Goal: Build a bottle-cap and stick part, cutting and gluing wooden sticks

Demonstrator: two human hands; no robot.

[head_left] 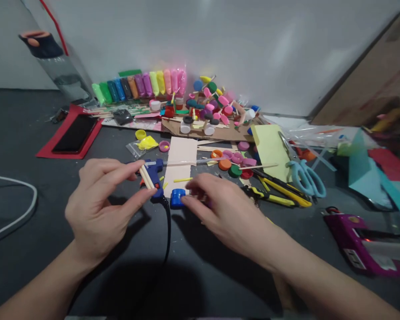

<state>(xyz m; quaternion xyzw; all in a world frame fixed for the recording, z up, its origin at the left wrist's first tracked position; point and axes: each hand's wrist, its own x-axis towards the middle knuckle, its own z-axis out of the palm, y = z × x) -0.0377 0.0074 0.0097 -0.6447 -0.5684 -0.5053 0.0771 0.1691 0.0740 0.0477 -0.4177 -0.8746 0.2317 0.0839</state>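
Between the thumb and index finger of my left hand (102,200) are short pale wooden sticks (147,177), side by side. Just behind them lies a blue glue gun (157,171) with a clear glue stick in it and a black cord running toward me. My right hand (220,204) has its thumb at the right side of a blue bottle cap (178,198); its curled fingers are partly hidden, and whether they grip anything is unclear. A pale paper strip (181,153) lies under the glue stick, with a small yellow stick (182,180) near its front end.
Colored clay packs (140,84) and cardboard with caps (213,129) stand at the back. Blue scissors (306,178), yellow cutters (283,191) and a purple device (360,242) are on the right. A phone (76,133) on red paper and a water bottle (60,71) are left.
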